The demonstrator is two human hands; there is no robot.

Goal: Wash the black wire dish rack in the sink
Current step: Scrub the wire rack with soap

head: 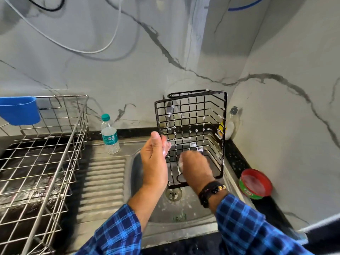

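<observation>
Over the sink (184, 216), the black wire dish rack (200, 115) stands on one short end, so its long side runs up and down. Its open side faces the person. The low end is right by the drain (173, 193), and the top end is up near the wall. White foam sticks to many wires.

The left hand (154, 159) has a grip on the rack's left edge, thumb up, fingers curled round the wire. The right hand (196, 166) is low inside the rack and blurry (something pale and foamy shows under it), so I cannot tell how tight its grip is or what it holds.

Room is small on the right. The rack's right edge is near the sink's rim and the black desk (237, 159), where a red tub (255, 183) sits. A soap bottle (230, 126) in the corner is partly hidden behind the rack. More room lies on the left, with a water bottle (109, 135) and a silver wire basket (46, 162), cut off at the picture's edge.
</observation>
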